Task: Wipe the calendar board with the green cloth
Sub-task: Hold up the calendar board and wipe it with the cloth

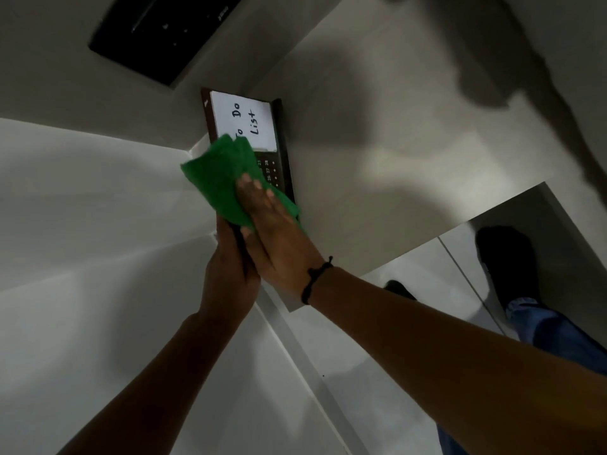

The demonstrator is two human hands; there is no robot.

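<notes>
The calendar board (262, 126) has a dark brown frame, a white panel that reads "To Do List" and a dark date grid below it. It stands tilted at the edge of a white table (377, 159). My left hand (226, 274) grips the board's near end from the left side. My right hand (272, 224) lies flat, fingers extended, pressing the green cloth (220, 178) onto the board's lower part. The cloth covers most of the date grid and the near edge of the white panel.
A black flat device (157, 31) lies at the top left. A white wall or cabinet face fills the left. Tiled floor shows at the lower right, with my dark shoe (505, 257) and a blue trouser leg (551, 339). Shadows fall across the table.
</notes>
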